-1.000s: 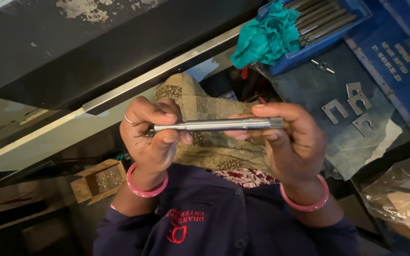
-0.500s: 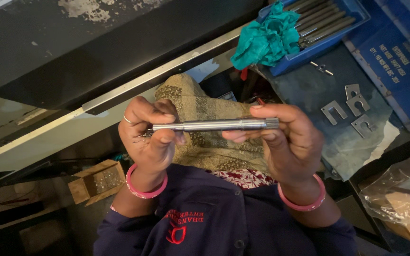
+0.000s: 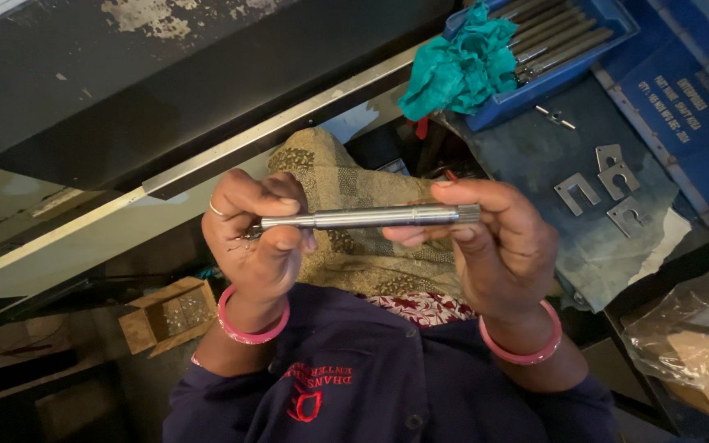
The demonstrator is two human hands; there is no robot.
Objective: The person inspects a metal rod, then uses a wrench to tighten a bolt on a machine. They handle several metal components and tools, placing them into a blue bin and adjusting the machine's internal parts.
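Both hands (image 3: 260,238) (image 3: 498,246) around steel shaft (image 3: 367,217)

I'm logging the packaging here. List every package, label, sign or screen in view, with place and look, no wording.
Cardboard box: lower left, small, open, brown, small metal parts inside.
Printed label: upper right on the blue tray, pale lettering on blue.
Plastic bag: lower right, clear, crumpled, brownish contents.
No screens or signs in view.
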